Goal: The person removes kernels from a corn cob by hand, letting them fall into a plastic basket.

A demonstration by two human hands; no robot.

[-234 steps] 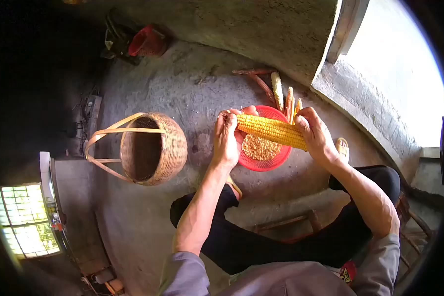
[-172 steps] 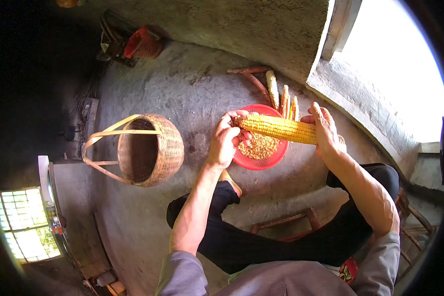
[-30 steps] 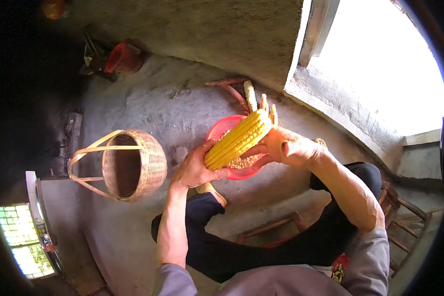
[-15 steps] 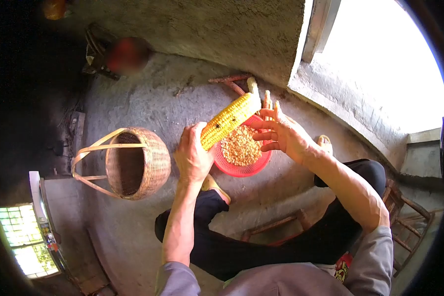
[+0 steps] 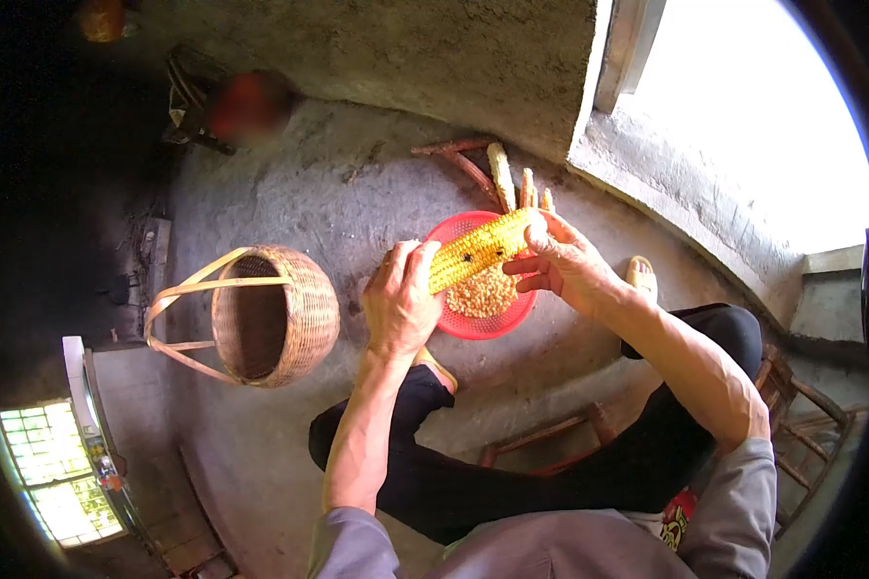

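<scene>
My left hand is wrapped round the left end of a yellow ear of corn, which slants up to the right and shows a few dark spots. At its upper right end, my right hand has its thumb and fingers closed on the tip. Under the ear stands a red perforated basket on the floor, with loose corn kernels in it. The ear hides part of the basket.
Several bare or partly bare cobs lie beyond the red basket, near the wall. A woven basket with a tall handle stands at the left. A wooden chair is at the right. A blurred red container sits at the back left.
Since half a second ago, the ear has tilted lower and moved right with my left hand. My right hand, spread and apart before, has closed on the ear's upper end.
</scene>
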